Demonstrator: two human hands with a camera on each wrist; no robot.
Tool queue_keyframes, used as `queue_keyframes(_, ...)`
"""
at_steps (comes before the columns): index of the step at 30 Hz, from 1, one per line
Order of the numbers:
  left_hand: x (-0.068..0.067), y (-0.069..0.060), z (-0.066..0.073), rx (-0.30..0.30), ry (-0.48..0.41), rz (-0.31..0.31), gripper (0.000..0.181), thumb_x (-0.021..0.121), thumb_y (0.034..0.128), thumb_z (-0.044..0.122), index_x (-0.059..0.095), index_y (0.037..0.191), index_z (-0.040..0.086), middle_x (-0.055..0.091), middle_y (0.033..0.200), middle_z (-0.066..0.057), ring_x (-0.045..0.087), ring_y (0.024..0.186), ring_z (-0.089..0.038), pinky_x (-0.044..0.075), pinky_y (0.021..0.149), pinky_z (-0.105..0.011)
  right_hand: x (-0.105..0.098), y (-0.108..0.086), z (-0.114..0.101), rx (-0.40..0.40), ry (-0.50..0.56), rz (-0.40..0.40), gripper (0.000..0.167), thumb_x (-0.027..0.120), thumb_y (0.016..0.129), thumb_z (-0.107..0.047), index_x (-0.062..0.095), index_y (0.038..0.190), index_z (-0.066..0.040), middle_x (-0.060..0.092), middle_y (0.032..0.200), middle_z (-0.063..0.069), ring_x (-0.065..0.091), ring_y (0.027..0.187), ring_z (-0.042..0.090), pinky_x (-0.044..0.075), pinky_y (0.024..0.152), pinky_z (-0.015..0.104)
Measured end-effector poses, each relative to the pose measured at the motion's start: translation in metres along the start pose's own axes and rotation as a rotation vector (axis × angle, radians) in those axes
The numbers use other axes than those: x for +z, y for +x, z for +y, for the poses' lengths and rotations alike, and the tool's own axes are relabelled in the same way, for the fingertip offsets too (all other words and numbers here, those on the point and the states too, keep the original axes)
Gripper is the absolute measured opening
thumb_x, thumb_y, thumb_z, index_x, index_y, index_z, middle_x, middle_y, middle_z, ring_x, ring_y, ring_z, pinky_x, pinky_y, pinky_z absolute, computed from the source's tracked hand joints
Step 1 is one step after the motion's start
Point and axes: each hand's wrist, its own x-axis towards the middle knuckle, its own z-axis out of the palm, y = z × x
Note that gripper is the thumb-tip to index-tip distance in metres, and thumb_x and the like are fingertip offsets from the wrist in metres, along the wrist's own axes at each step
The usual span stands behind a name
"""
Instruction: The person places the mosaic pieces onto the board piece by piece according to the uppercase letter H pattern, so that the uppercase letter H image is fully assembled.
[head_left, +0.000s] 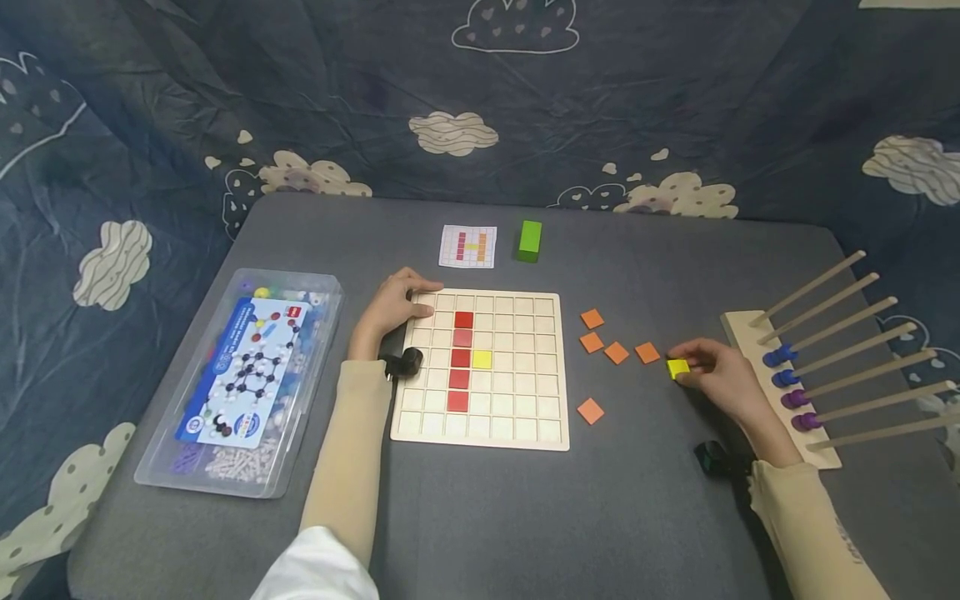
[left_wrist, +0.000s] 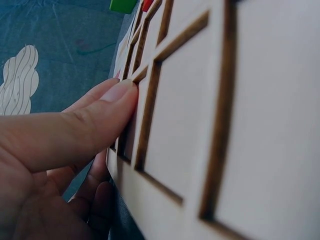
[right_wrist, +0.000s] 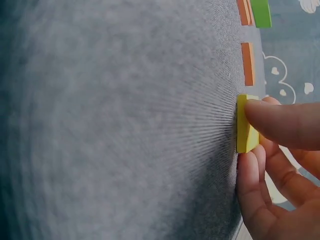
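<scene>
A pale wooden grid board [head_left: 521,429] lies mid-table, a column of several red square tiles [head_left: 460,358] in its cells and one yellow tile [head_left: 482,359] beside that column. My left hand [head_left: 386,312] holds the board at its far left corner; in the left wrist view the thumb [left_wrist: 117,100] presses its edge. To the right of the board, my right hand [head_left: 720,379] pinches a yellow square tile [head_left: 678,368] low over the cloth. The right wrist view shows the thumb [right_wrist: 280,120] against this tile [right_wrist: 242,125]. Several orange tiles [head_left: 617,353] lie loose between board and right hand.
Behind the board are a printed pattern card [head_left: 486,247] and a green block [head_left: 529,240]. A lidded clear plastic box [head_left: 311,392] stands on the left. A wooden rack with long pegs [head_left: 742,325] sits near my right forearm, blue and purple pieces on some pegs.
</scene>
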Motion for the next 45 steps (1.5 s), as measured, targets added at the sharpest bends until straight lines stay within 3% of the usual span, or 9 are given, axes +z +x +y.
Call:
queue_keyframes(5,0.000,0.000,0.001,-0.005,-0.010,0.000,0.040,0.070,0.0832,-0.001,0.065,0.123,0.003,0.051,0.109,-0.014,0.042,0.104,-0.029,0.034,0.095,-0.043,-0.001,0.001,0.002,-0.023,0.012,0.001,0.029,0.065,0.079,0.013,0.062,0.107,0.009,0.059,0.100,0.021,0.051,0.081,0.020,0.042,0.062,0.016)
queue_keyframes(12,0.000,0.000,0.000,0.003,-0.014,0.001,0.040,0.070,0.0830,-0.001,0.065,0.123,0.002,0.051,0.108,-0.014,0.042,0.103,-0.029,0.034,0.095,-0.043,-0.003,0.002,0.001,-0.061,0.098,-0.042,0.022,0.062,0.086,0.008,0.061,0.109,0.010,0.060,0.097,0.018,0.052,0.079,0.011,0.045,0.063,0.019)
queue_keyframes(19,0.001,0.001,0.000,0.007,-0.007,0.010,0.040,0.071,0.0823,-0.002,0.066,0.122,0.002,0.051,0.108,-0.015,0.043,0.105,-0.030,0.034,0.096,-0.044,0.004,0.005,-0.022,-0.070,0.171,-0.072,0.021,0.061,0.089,0.003,0.061,0.109,0.008,0.063,0.105,0.017,0.055,0.080,0.007,0.044,0.065,0.021)
queue_keyframes(24,0.001,0.001,-0.001,0.009,-0.003,0.007,0.040,0.071,0.0829,-0.001,0.066,0.122,0.002,0.051,0.108,-0.015,0.043,0.105,-0.029,0.034,0.096,-0.044,0.019,0.014,-0.046,-0.070,0.232,-0.123,0.021,0.062,0.088,0.005,0.061,0.108,0.009,0.061,0.106,0.022,0.055,0.081,0.014,0.047,0.067,0.023)
queue_keyframes(37,0.001,0.002,-0.002,0.008,-0.004,0.006,0.041,0.071,0.0827,0.000,0.065,0.123,0.002,0.051,0.109,-0.014,0.043,0.104,-0.029,0.034,0.096,-0.044,0.077,0.040,-0.115,-0.134,0.375,-0.295,0.016,0.062,0.086,0.004,0.064,0.102,0.007,0.060,0.094,0.015,0.053,0.083,0.021,0.047,0.071,0.031)
queue_keyframes(41,0.001,0.001,-0.002,0.012,-0.009,0.005,0.041,0.071,0.0827,-0.001,0.065,0.123,0.002,0.051,0.107,-0.014,0.044,0.102,-0.028,0.035,0.094,-0.042,0.094,0.046,-0.133,-0.174,0.358,-0.303,0.014,0.063,0.084,0.007,0.066,0.097,0.005,0.062,0.091,0.014,0.054,0.081,0.024,0.044,0.072,0.032)
queue_keyframes(45,0.000,0.000,0.000,0.009,-0.008,0.002,0.041,0.071,0.0832,-0.001,0.065,0.123,0.002,0.051,0.107,-0.013,0.043,0.102,-0.028,0.035,0.093,-0.042,0.110,0.049,-0.144,-0.198,0.273,-0.296,0.013,0.065,0.081,0.007,0.068,0.092,0.001,0.063,0.086,0.010,0.056,0.078,0.021,0.043,0.071,0.032)
